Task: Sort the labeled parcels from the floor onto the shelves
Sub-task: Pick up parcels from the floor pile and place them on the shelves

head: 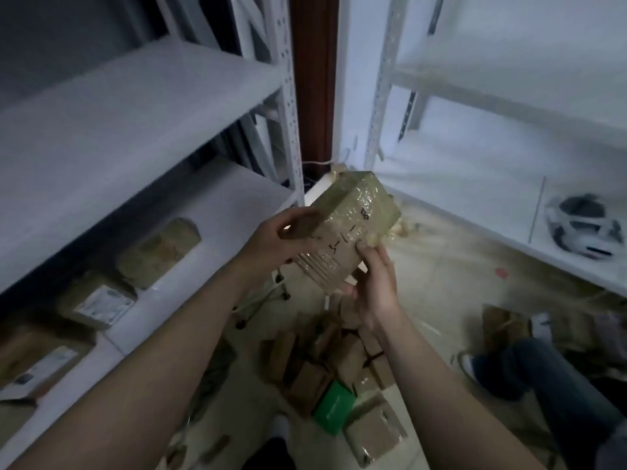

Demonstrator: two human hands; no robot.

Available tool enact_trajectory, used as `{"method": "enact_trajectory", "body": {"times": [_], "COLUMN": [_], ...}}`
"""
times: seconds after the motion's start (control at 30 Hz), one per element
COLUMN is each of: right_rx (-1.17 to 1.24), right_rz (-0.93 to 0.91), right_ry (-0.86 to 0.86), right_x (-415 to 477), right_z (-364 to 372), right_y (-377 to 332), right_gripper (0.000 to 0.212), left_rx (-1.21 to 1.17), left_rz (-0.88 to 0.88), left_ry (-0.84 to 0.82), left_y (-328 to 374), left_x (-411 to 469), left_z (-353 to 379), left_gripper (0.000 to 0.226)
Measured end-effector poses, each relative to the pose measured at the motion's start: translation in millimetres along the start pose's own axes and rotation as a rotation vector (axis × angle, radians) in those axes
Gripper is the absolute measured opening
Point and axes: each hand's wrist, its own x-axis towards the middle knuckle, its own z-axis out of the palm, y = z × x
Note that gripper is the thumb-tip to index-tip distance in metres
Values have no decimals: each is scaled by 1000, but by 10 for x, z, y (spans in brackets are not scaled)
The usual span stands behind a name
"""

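Brown parcel (349,218) (tilted), left grip (271,244) holding its side — right grip (376,293) holding beneath

Dim, bluish light, brightest on the wall (509,35) at 1 o'clock. Glare streaks the taped parcel (342,228) at centre. The shelves (135,106) at 10 o'clock smear with motion blur; their uprights (288,96) bow. Boxes (305,378) at 6 o'clock lie soft, shadowed.

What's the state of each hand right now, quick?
Left hand: holding the taped brown parcel by its left side.
Right hand: holding the same parcel at its lower end.
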Motion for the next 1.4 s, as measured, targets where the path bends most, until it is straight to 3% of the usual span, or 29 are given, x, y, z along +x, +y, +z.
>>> {"method": "enact_trajectory", "body": {"times": [0.17, 0.33, 0.47, 0.63, 0.83, 0.93, 1.23, 1.4], "right_rx": [23, -120, 104, 123, 27, -45, -362, -486], "right_rz": [-108, -250, -152, -231, -434, -591, -1229, -1327], "right_ry": [-294, -512, -712, -830, -737, -685, -587, -544], "right_x": [-451, -943, -1406, -1942, -2385, -2529, -2672, -2610], "right_z": [1239, 2548, 3482, 4411, 5281, 5610, 6161, 6346], "right_y": [-485, -842, -1087, -1320, -1425, -1421, -1415, -1317], "right_gripper": [17, 38, 43, 36, 51, 36, 21, 18], "left_rx": [86, 186, 214, 193, 251, 348, 434, 440], "left_rz": [185, 321, 499, 661, 797, 788, 657, 617], "left_ry": [323, 607, 752, 917, 1039, 1082, 1080, 1040], "left_y": [1091, 2021, 2596, 3171, 3666, 3865, 4172, 4133], "left_x": [-772, -1628, -2223, -2742, -3272, -3464, -3655, -3564], "left_z": [-720, -1501, -2013, -2600, -3164, -3435, -4017, -4288], "left_gripper": [48, 44, 58, 62, 55, 49, 47, 43]}}
